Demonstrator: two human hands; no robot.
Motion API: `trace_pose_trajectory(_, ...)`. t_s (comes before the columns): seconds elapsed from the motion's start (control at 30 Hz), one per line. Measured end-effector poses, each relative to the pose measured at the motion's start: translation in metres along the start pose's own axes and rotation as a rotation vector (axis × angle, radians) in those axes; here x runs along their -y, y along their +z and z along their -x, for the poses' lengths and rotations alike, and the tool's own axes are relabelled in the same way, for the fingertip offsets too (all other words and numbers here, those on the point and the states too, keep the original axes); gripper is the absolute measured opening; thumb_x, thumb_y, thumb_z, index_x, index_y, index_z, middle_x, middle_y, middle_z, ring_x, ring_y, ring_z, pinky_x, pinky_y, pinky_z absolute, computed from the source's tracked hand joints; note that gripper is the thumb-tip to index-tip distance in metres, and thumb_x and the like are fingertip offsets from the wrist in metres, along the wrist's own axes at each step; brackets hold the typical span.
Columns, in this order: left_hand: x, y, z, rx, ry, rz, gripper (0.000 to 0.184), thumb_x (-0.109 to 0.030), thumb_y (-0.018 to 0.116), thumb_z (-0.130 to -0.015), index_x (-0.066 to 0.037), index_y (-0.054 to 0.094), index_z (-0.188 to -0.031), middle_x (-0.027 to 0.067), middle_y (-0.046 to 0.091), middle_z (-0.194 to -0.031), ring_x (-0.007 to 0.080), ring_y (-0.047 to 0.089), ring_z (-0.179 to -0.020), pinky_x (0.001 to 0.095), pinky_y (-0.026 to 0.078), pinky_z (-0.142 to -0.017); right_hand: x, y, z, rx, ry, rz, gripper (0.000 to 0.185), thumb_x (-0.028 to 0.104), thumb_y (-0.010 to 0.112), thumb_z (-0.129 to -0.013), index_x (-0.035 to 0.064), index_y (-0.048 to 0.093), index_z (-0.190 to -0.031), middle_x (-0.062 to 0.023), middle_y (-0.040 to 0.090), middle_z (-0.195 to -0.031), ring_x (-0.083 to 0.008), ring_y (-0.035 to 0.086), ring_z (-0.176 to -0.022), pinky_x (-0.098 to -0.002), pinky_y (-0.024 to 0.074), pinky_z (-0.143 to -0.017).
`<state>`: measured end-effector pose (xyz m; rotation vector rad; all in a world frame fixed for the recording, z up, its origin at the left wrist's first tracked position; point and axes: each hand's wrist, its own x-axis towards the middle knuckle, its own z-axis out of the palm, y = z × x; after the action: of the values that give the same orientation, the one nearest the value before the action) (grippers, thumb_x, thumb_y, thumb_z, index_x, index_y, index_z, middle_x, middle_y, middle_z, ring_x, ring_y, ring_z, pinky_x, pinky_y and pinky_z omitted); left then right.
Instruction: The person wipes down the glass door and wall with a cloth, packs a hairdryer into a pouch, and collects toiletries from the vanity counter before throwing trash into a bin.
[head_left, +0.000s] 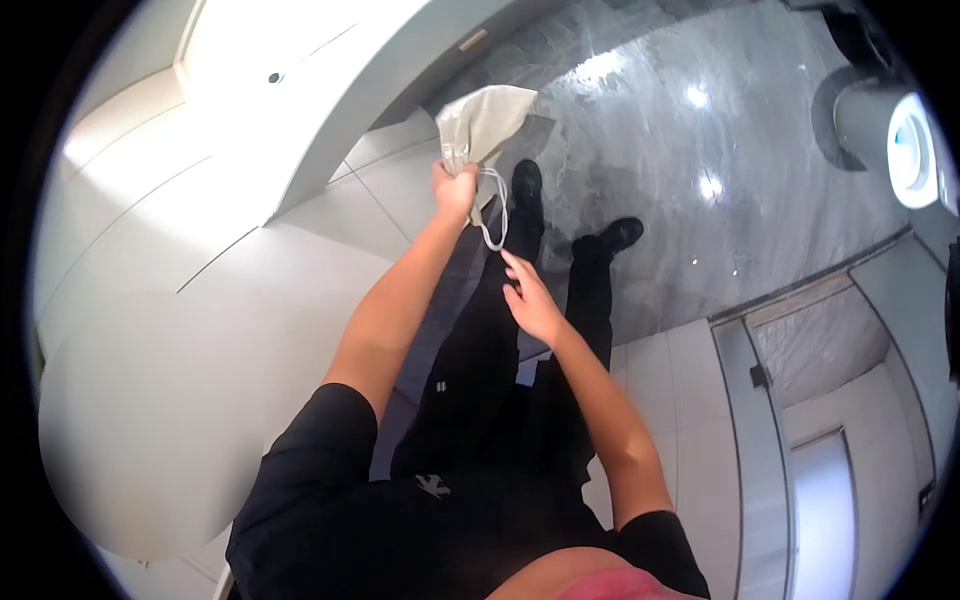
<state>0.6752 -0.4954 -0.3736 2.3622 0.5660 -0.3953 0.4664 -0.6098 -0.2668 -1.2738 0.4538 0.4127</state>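
Observation:
A cream drawstring bag (pixel 490 115), creased and slightly glossy, hangs out ahead of my legs. My left hand (pixel 455 192) is wrapped round its gathered end, so the part inside the fist is hidden. From that end a white cord (pixel 504 210) drops in a loop toward my other hand. Fingers extended and apart, my right hand (pixel 532 302) is at the bottom of this loop. Its fingertips are at the cord's lower end; whether they touch it I cannot tell.
A white basin or tub (pixel 330 60) with a curved edge stands at upper left. Glossy grey floor (pixel 670 130) spreads ahead under my black shoes. A toilet (pixel 912 150) is at far right, and a framed doorway (pixel 760 420) at lower right. Pale wall tiles (pixel 300 300) line the left.

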Motion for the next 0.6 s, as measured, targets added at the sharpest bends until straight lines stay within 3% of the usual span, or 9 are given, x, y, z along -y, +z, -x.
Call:
trace_pose_trajectory(0.07,-0.007,-0.012,-0.034,-0.164,0.163,-0.099,0.054,-0.020,0.068,-0.068,0.006,0.049,-0.112,0.0234,0.056,-0.102,0.0358,0.054,-0.097,0.0440,0.043,-0.090,-0.038,0.007,0.002,-0.067,0.057,-0.016,0.050,0.000,0.054,-0.086,0.0055,0.044,-0.135,-0.0160,0.050,-0.128,-0.0288,0.056,-0.109,-0.0350,0.0442,-0.095)
trace_pose_trajectory(0.1,-0.019,-0.019,-0.047,-0.210,0.194,-0.107,0.058,-0.022,0.069,-0.070,0.007,0.048,-0.115,0.0273,0.054,-0.113,0.0375,0.052,-0.105,0.0449,0.040,-0.095,-0.056,0.007,0.007,-0.080,0.069,0.033,0.046,0.001,0.054,-0.086,0.0051,0.047,-0.132,-0.0160,0.053,-0.124,-0.0281,0.057,-0.107,-0.0348,0.0450,-0.094)
trace_pose_trajectory(0.17,0.007,-0.026,-0.098,-0.308,0.471,-0.125,0.061,-0.025,0.070,-0.072,0.007,0.047,-0.119,0.0299,0.045,-0.129,0.0399,0.045,-0.116,0.0452,0.035,-0.101,-0.077,0.006,0.021,-0.095,0.118,0.131,0.040,0.002,0.054,-0.086,0.0039,0.051,-0.126,-0.0162,0.057,-0.117,-0.0261,0.059,-0.102,-0.0343,0.0466,-0.091)
trace_pose_trajectory(0.23,0.010,-0.024,-0.136,-0.456,0.466,-0.264,0.065,-0.027,0.069,-0.075,0.003,0.045,-0.127,0.0253,0.045,-0.134,0.0399,0.042,-0.124,0.0464,0.032,-0.104,-0.095,0.002,0.032,-0.074,0.215,0.153,0.037,0.002,0.054,-0.086,0.0024,0.053,-0.123,-0.0162,0.060,-0.112,-0.0231,0.062,-0.096,-0.0336,0.0479,-0.088)
trace_pose_trajectory(0.33,0.019,-0.040,-0.202,0.061,0.171,-0.164,0.067,-0.031,0.069,-0.078,-0.005,0.044,-0.134,0.0182,0.044,-0.139,0.0373,0.039,-0.129,0.0490,0.028,-0.107,-0.096,-0.003,0.035,-0.057,0.349,0.138,0.037,0.002,0.055,-0.085,0.0013,0.053,-0.122,-0.0155,0.060,-0.112,-0.0198,0.063,-0.091,-0.0313,0.0489,-0.086)
trace_pose_trajectory(0.6,0.061,-0.042,-0.300,-0.044,0.169,-0.419,0.071,-0.029,0.071,-0.077,-0.004,0.041,-0.136,0.0212,0.043,-0.137,0.0386,0.039,-0.128,0.0491,0.029,-0.107,-0.075,-0.016,-0.002,-0.067,0.459,0.147,0.034,0.002,0.053,-0.090,0.0031,0.052,-0.124,-0.0106,0.061,-0.112,-0.0158,0.058,-0.099,-0.0298,0.0461,-0.091)
